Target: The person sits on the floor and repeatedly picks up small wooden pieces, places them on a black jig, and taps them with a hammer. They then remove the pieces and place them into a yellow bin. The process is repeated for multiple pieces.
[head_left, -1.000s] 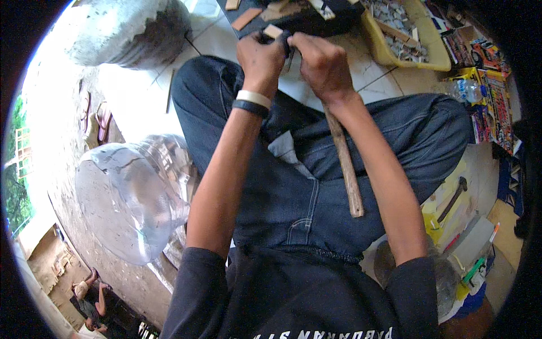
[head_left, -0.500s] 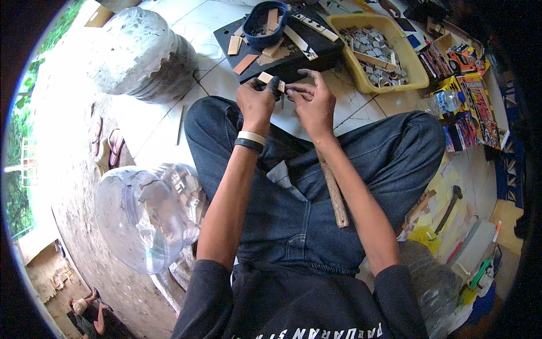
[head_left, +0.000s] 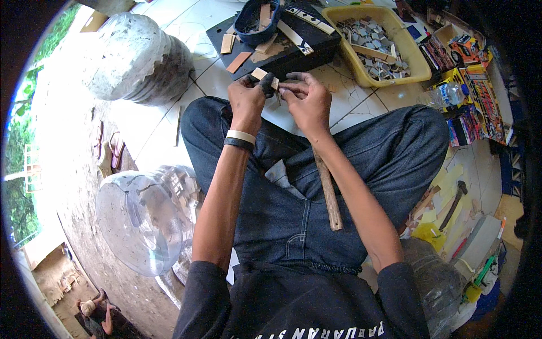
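My left hand (head_left: 247, 99) pinches a small pale wooden piece (head_left: 259, 73) between thumb and fingers, above the floor in front of my crossed legs. The fingertips are darkened. Close against the near end of that piece is my right hand (head_left: 307, 99), thumb and index finger pressed together; what they hold is too small to make out. A wooden handle (head_left: 328, 195) lies across my lap under the right forearm, its upper end hidden. Just beyond my hands stands a black box (head_left: 319, 53) bearing a blue oval container (head_left: 239, 34), loose wooden strips and a reddish-brown piece (head_left: 239, 62).
A yellow basin (head_left: 370, 82) of small grey and pale pieces stands at the far right. Near it are a plastic bottle (head_left: 450, 94) and colourful packages. A hammer (head_left: 453, 204) lies right; large clear plastic containers (head_left: 132, 220) stand left. Another person (head_left: 96, 316) is at lower left.
Both hands, still together at the wooden piece, have shifted slightly left in the picture as the whole view moved a little. My right-hand fingers have curled in somewhat.
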The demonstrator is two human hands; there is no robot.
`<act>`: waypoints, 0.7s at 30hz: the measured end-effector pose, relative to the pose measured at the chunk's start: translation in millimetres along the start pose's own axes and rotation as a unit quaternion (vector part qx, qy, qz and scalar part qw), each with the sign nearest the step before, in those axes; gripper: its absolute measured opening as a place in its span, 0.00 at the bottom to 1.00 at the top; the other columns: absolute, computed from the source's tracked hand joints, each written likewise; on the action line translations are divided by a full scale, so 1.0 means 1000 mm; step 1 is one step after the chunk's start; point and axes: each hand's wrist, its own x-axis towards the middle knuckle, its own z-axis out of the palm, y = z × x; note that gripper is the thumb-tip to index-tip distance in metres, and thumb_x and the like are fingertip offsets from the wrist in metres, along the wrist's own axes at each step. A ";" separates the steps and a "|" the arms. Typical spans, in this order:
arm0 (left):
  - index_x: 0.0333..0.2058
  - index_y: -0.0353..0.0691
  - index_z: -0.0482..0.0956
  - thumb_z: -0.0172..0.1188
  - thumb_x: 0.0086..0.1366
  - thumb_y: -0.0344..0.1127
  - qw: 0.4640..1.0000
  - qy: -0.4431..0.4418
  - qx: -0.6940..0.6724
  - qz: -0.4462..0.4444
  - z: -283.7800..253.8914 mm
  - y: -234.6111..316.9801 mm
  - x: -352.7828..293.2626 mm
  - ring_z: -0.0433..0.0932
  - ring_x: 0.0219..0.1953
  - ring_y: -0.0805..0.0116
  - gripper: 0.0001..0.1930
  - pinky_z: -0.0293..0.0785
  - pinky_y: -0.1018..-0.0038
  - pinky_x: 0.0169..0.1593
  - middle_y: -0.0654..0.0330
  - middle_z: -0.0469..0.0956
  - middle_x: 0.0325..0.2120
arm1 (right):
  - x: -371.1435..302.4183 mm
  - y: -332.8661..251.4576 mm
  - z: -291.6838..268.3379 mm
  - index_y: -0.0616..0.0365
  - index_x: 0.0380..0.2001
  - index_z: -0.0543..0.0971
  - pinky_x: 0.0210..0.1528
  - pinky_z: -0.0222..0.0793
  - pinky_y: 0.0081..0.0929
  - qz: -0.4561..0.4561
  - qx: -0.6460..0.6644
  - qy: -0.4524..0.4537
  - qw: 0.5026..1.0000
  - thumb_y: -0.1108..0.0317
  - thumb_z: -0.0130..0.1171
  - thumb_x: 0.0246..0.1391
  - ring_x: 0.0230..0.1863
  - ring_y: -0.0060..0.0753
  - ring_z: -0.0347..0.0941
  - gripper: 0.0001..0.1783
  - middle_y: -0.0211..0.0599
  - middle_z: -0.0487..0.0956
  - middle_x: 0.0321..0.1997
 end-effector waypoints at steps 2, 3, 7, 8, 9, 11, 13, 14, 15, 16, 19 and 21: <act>0.42 0.25 0.84 0.67 0.68 0.31 1.000 -0.006 -0.018 0.007 0.003 0.003 -0.001 0.84 0.35 0.69 0.12 0.81 0.74 0.42 0.54 0.86 0.37 | 0.001 -0.001 -0.001 0.64 0.45 0.81 0.38 0.79 0.28 0.000 0.006 -0.001 1.000 0.75 0.71 0.52 0.32 0.28 0.85 0.17 0.41 0.89 0.36; 0.43 0.24 0.84 0.67 0.68 0.31 1.000 -0.008 -0.022 0.007 0.003 0.004 -0.002 0.84 0.35 0.70 0.12 0.81 0.73 0.42 0.54 0.86 0.37 | 0.001 -0.001 -0.002 0.64 0.45 0.81 0.38 0.79 0.28 0.006 0.009 -0.001 1.000 0.75 0.71 0.52 0.32 0.28 0.85 0.17 0.41 0.89 0.36; 0.43 0.25 0.84 0.66 0.68 0.31 0.999 -0.035 -0.025 0.004 0.001 0.007 -0.001 0.83 0.35 0.71 0.12 0.81 0.74 0.42 0.55 0.86 0.37 | 0.001 -0.006 -0.004 0.64 0.44 0.81 0.39 0.80 0.28 0.001 -0.017 -0.008 1.000 0.76 0.70 0.52 0.33 0.29 0.86 0.15 0.41 0.89 0.37; 0.43 0.26 0.84 0.66 0.69 0.31 0.999 -0.040 -0.023 0.007 -0.001 0.007 0.000 0.83 0.36 0.71 0.12 0.82 0.73 0.42 0.55 0.86 0.37 | 0.001 -0.007 -0.004 0.64 0.44 0.81 0.39 0.80 0.28 -0.002 -0.030 -0.010 0.999 0.76 0.70 0.52 0.34 0.29 0.86 0.15 0.41 0.89 0.37; 0.43 0.26 0.84 0.66 0.69 0.31 0.999 -0.045 -0.021 0.009 -0.001 0.007 0.001 0.83 0.36 0.71 0.11 0.82 0.73 0.42 0.56 0.86 0.37 | 0.001 -0.008 -0.005 0.64 0.44 0.82 0.39 0.80 0.28 -0.001 -0.045 -0.011 0.999 0.76 0.70 0.53 0.34 0.29 0.86 0.14 0.42 0.89 0.37; 0.44 0.27 0.84 0.66 0.69 0.31 0.999 -0.048 -0.014 0.009 -0.001 0.004 0.003 0.83 0.36 0.71 0.11 0.82 0.73 0.42 0.56 0.86 0.37 | 0.000 -0.011 -0.005 0.64 0.43 0.82 0.39 0.80 0.28 0.000 -0.027 -0.009 1.000 0.76 0.69 0.53 0.35 0.29 0.86 0.14 0.42 0.89 0.37; 0.44 0.28 0.84 0.66 0.70 0.32 0.999 -0.041 -0.001 0.012 0.000 0.001 0.004 0.83 0.36 0.71 0.12 0.82 0.73 0.42 0.57 0.86 0.38 | 0.000 -0.012 -0.006 0.65 0.43 0.82 0.40 0.80 0.28 0.005 -0.018 -0.007 1.000 0.76 0.69 0.53 0.36 0.30 0.87 0.13 0.43 0.89 0.37; 0.45 0.28 0.84 0.66 0.70 0.32 0.999 -0.033 0.009 0.016 0.001 -0.001 0.004 0.84 0.36 0.71 0.12 0.82 0.73 0.42 0.57 0.86 0.38 | -0.001 -0.013 -0.006 0.65 0.43 0.82 0.40 0.81 0.28 0.006 -0.016 -0.005 1.000 0.76 0.69 0.53 0.36 0.29 0.87 0.13 0.43 0.89 0.37; 0.45 0.28 0.84 0.66 0.70 0.32 0.999 -0.025 0.023 0.018 0.002 -0.003 0.004 0.84 0.37 0.71 0.12 0.82 0.73 0.42 0.57 0.86 0.38 | -0.002 -0.013 -0.005 0.66 0.43 0.82 0.40 0.81 0.28 0.010 -0.017 -0.001 1.000 0.76 0.69 0.53 0.36 0.29 0.87 0.13 0.43 0.89 0.37; 0.45 0.28 0.84 0.66 0.70 0.32 0.999 -0.023 0.015 0.024 0.002 -0.004 0.004 0.84 0.36 0.71 0.12 0.82 0.73 0.42 0.57 0.86 0.38 | -0.003 -0.014 -0.005 0.66 0.43 0.82 0.39 0.80 0.28 0.008 -0.011 0.001 1.000 0.76 0.69 0.53 0.36 0.29 0.87 0.13 0.43 0.89 0.37; 0.44 0.29 0.83 0.66 0.69 0.31 1.000 -0.017 -0.006 0.022 0.003 -0.007 0.004 0.84 0.36 0.70 0.11 0.83 0.73 0.42 0.57 0.86 0.39 | -0.006 -0.014 -0.003 0.67 0.42 0.82 0.38 0.80 0.28 0.011 -0.002 0.012 1.000 0.76 0.69 0.53 0.35 0.29 0.87 0.13 0.43 0.89 0.37; 0.44 0.29 0.83 0.66 0.69 0.30 1.000 -0.009 -0.027 -0.001 0.005 -0.007 0.005 0.84 0.36 0.69 0.10 0.83 0.72 0.42 0.56 0.85 0.38 | -0.007 -0.014 -0.002 0.67 0.42 0.82 0.36 0.80 0.27 0.018 0.006 0.013 1.000 0.76 0.69 0.53 0.34 0.29 0.87 0.13 0.43 0.89 0.37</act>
